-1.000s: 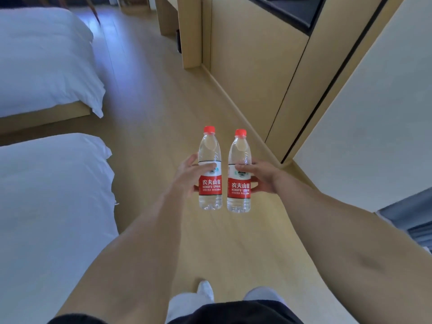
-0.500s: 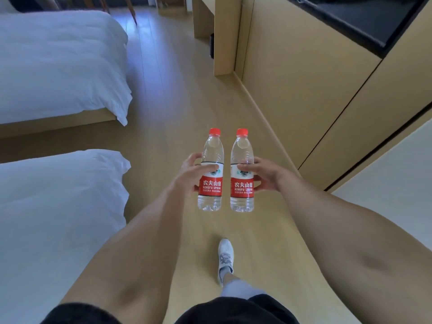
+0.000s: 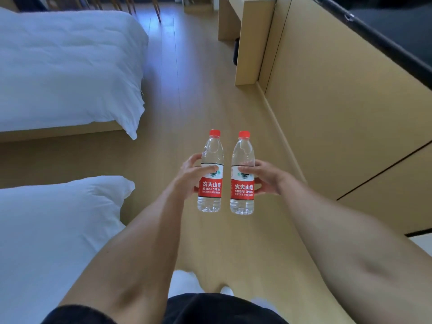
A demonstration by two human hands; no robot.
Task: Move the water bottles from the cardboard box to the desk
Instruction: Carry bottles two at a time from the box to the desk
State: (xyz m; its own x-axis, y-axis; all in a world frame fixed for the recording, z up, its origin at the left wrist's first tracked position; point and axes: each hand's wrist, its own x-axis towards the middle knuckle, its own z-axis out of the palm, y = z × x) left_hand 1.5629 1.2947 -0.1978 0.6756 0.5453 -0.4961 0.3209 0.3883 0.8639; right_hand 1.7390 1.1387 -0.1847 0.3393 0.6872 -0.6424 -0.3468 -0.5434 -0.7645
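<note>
I carry two clear water bottles with red caps and red labels, upright and side by side above the wooden floor. My left hand (image 3: 190, 175) grips the left bottle (image 3: 210, 157) around its middle. The right bottle (image 3: 242, 157) is held the same way by my right hand (image 3: 264, 177). A small gap separates the two bottles. The wooden desk (image 3: 252, 31) stands far ahead at the top, against the right wall. No cardboard box is in view.
Two beds with white bedding line the left side, one far (image 3: 67, 66) and one near (image 3: 53, 230). Wooden panelling (image 3: 339, 113) runs along the right, with a dark screen (image 3: 392, 26) above. A floor aisle (image 3: 198, 101) runs between beds and wall. Chair legs (image 3: 156, 8) show at the top.
I have walked forward along the aisle: the desk and far bed have come closer and the white wall on the right has slid out of view. Both bottles stay held upright.
</note>
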